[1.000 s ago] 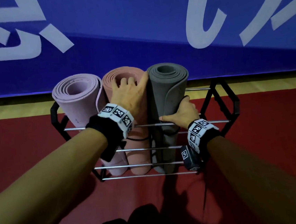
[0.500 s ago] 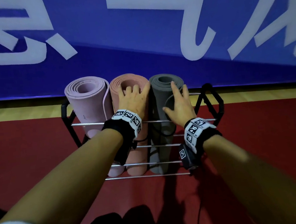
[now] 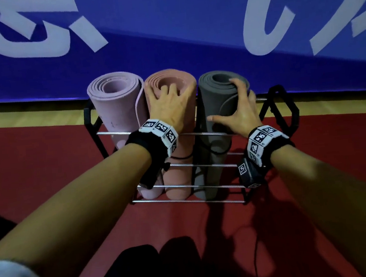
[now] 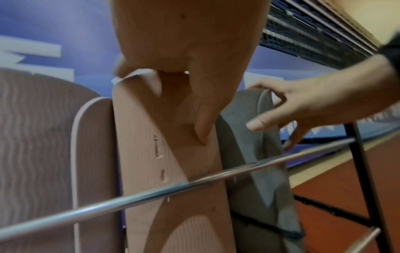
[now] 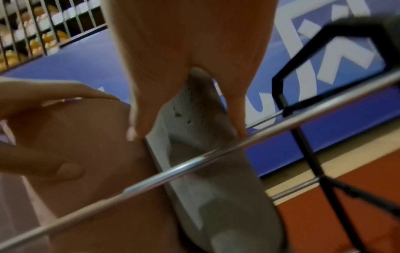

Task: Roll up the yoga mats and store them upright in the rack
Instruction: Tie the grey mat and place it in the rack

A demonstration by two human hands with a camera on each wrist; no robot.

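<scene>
Three rolled mats stand upright side by side in the rack [image 3: 283,106]: a lilac mat [image 3: 116,104] on the left, a pink mat [image 3: 178,143] in the middle, a grey mat [image 3: 214,104] on the right. My left hand [image 3: 169,101] lies over the pink mat's top end, fingers hooked over the rim, thumb down its right side. My right hand [image 3: 239,108] holds the grey mat's upper right edge, fingers curled over the rim, thumb spread across its front. The left wrist view shows the pink mat [image 4: 151,171] under my palm; the right wrist view shows the grey mat [image 5: 205,188].
The rack is a black frame with silver cross bars [image 3: 182,184], standing on a red floor [image 3: 35,170]. A blue banner wall [image 3: 168,39] rises close behind it. The rack's right section [image 3: 265,117] holds no mat. Black cords loop round the pink and grey rolls.
My right hand has climbed from the grey mat's middle, by the top bar, to its upper rim. The left hand has stayed on the pink mat's top.
</scene>
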